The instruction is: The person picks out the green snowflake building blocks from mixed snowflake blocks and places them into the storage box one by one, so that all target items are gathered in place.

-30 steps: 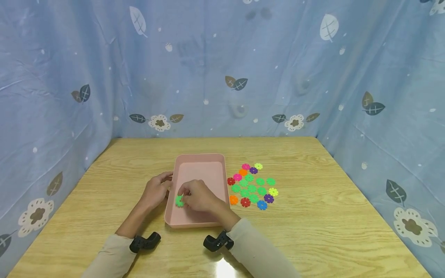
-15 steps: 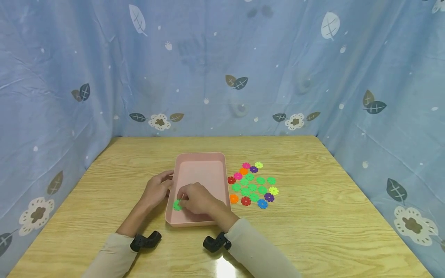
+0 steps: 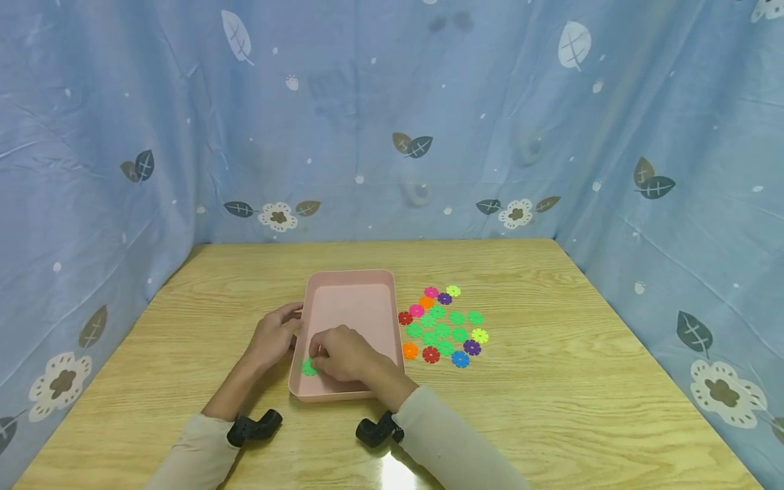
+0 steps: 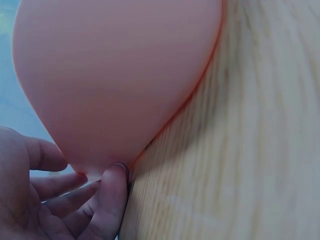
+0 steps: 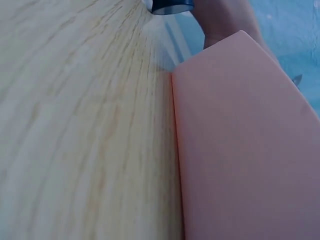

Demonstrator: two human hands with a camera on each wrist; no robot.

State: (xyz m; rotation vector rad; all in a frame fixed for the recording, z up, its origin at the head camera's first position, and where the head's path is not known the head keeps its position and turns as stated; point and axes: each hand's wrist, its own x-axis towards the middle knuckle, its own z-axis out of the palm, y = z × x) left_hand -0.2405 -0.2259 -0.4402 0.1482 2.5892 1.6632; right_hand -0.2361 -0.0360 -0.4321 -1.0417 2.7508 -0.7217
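A pink tray (image 3: 352, 306) stands on the wooden table. Inside its near left corner, the fingertips of my right hand (image 3: 343, 354) pinch a green snowflake disc (image 3: 309, 367). Part of the disc is hidden by the fingers. My left hand (image 3: 273, 337) rests against the outside of the tray's left wall. In the left wrist view its fingers (image 4: 112, 192) touch that wall, low down and near the rim. The right wrist view holds only the tray's outer near wall (image 5: 240, 140), the table and part of the left forearm (image 5: 227, 22); the right fingers are hidden there.
Right of the tray lies a loose group of flat snowflake discs: several green discs (image 3: 443, 331), plus red, orange, pink, purple and yellow ones and a blue disc (image 3: 460, 359). A blue patterned curtain (image 3: 361, 122) hangs behind and beside the wooden table (image 3: 582, 381).
My right hand has moved the green disc slightly toward the tray's near left corner. The left hand has kept its place at the tray wall.
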